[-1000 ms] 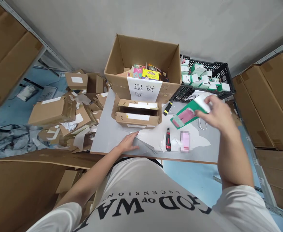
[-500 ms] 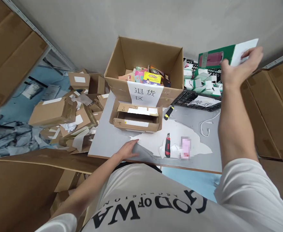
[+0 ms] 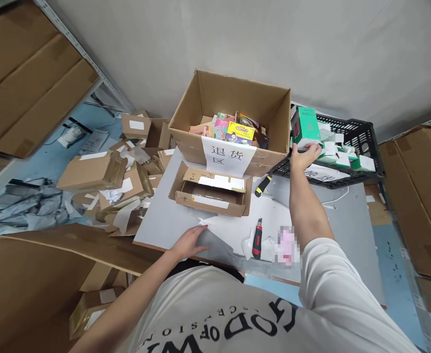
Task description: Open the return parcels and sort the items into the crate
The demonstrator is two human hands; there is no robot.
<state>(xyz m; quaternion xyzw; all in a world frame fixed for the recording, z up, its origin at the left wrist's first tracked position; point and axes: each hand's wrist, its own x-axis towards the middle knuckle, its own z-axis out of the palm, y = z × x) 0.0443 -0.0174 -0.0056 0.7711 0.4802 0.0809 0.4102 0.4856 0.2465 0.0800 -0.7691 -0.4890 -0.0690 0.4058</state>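
Head view: one person standing at a cluttered desk (image 3: pixel 164 215), both bare arms in frame
Right hand (image 3: pixel 303 156): reached to the desk's far right corner, fingers closed on the lower end of the green and white box (image 3: pixel 305 126)
Green and white box: held upright at the left rim of the black crate (image 3: pixel 362 128), just beside the large carton's right wall
Handling, as judged: thin printed card, probably light and fairly stiff but easily dented; smooth faces could slip; best gripped across the two broad faces near the middle, not by an end flap
Black crate: holds many similar green and white boxes, lying loose
Left hand (image 3: pixel 190 242): lies flat and open on a grey mailer bag (image 3: pixel 215 247) at the desk's near edge, grasping nothing
Large carton (image 3: pixel 233 103): open, far edge, paper label on its front, colourful packs inside
Small carton (image 3: pixel 211 191): open, mid-desk
Red knife (image 3: pixel 257 240): near edge
Yellow knife (image 3: pixel 263 185): beside the crate
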